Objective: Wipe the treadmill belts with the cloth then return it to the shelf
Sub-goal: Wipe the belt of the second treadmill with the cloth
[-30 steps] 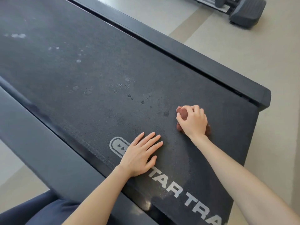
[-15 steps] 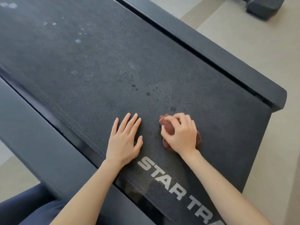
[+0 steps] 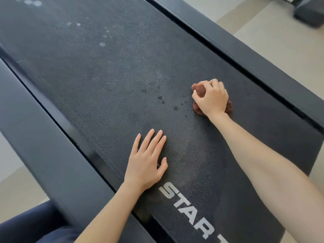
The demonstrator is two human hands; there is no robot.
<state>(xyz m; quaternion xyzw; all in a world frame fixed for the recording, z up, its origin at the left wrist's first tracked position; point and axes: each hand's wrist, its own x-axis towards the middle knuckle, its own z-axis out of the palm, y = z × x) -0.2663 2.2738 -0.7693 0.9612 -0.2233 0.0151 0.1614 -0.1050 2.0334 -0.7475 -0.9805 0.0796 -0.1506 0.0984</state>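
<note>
One bunched, reddish-brown cloth [image 3: 197, 109] sits pressed on the grainy black treadmill belt [image 3: 105, 71], grasped by the right hand [image 3: 211, 99] with curled fingers. The left hand [image 3: 146, 165] lies flat, fingers straight, just above white lettering [image 3: 185, 209] reading "STAR", cut off below. Smooth side rails [image 3: 254, 67] flank the belt.

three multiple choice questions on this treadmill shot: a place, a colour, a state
1. Where does the crumpled fabric cloth lie? A on the black textured treadmill belt B on the floor C on a shelf
2. What colour is the cloth? A white B reddish brown C blue
3. How is the left hand? A clenched in a fist B gripping the side rail C flat on the belt, fingers straight
Answers: A, the right hand grips it on the belt; B, brown folds show round that hand; C, its palm lies flat near the white STAR lettering.
</note>
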